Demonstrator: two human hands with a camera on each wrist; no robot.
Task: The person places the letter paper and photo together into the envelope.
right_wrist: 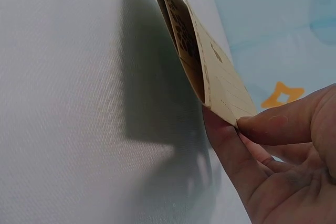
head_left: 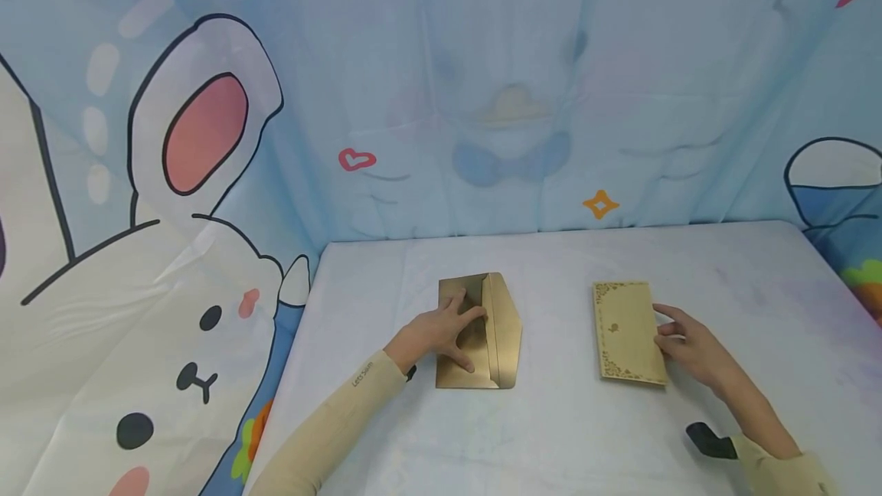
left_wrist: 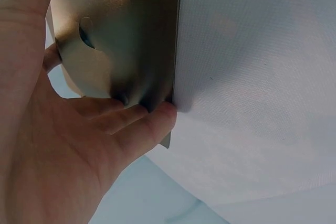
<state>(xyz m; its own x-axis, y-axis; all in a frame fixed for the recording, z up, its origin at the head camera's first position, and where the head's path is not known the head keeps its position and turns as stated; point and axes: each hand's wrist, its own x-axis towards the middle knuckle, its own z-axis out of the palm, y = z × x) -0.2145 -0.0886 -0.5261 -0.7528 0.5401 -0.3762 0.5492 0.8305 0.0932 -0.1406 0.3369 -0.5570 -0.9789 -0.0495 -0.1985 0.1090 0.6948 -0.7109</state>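
A gold envelope [head_left: 508,331] lies on the white-covered table, its pointed flap folded out to the right. My left hand [head_left: 439,331] rests on it with spread fingers, and in the left wrist view the fingertips press on its shiny gold surface [left_wrist: 115,19] near one edge. To the right is a folded cream-gold card [head_left: 628,331] with ornate corner patterns. The right hand [head_left: 699,354] pinches the card's right edge between thumb and fingers. From the right wrist, the card [right_wrist: 226,85] shows slightly parted leaves and tilts over its shadow on the cloth.
A white cloth [head_left: 551,435] covers the table. Behind it hangs a light blue curtain [head_left: 413,37] with cartoon prints, and a large printed rabbit [head_left: 165,327] fills the left side. Table cloth lies between the envelope and the card.
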